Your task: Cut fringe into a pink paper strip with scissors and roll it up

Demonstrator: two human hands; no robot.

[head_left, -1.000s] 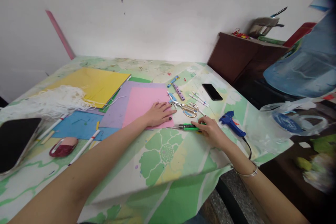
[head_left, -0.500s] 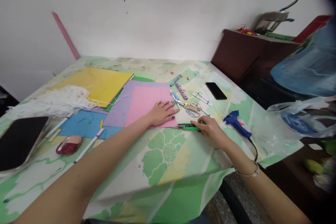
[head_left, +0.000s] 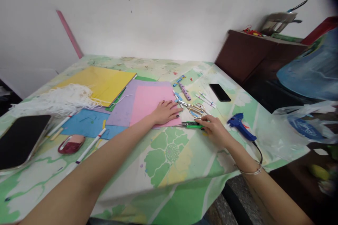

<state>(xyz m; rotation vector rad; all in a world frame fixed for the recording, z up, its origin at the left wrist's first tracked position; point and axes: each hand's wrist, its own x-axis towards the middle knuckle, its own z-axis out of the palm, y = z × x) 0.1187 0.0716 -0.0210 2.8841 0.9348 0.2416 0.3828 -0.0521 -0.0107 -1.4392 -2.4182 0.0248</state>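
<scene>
My left hand [head_left: 166, 112] lies flat, fingers spread, on a pink sheet [head_left: 148, 100] that rests on a purple sheet [head_left: 121, 107]. Along the pink sheet's near right corner lies a green utility knife [head_left: 192, 124], its tip pointing left. The fingers of my right hand [head_left: 213, 129] are closed on the knife's right end. Just beyond the knife, gold-handled scissors [head_left: 195, 109] lie with their blades toward my left hand, close to its fingertips. A bracelet circles my right wrist.
A blue glue gun [head_left: 241, 126] with its cord lies to the right, near a black phone [head_left: 220, 92] and several white marker-like sticks [head_left: 207, 99]. On the left are white yarn [head_left: 63, 96], yellow sheets [head_left: 102, 81], a blue sheet [head_left: 84, 123], a maroon-and-pink case [head_left: 72, 144] and a larger phone [head_left: 23, 140].
The whole view has shifted slightly to the right. Less of the knife's blade shows at its left tip. Both hands stay in nearly the same places on the table.
</scene>
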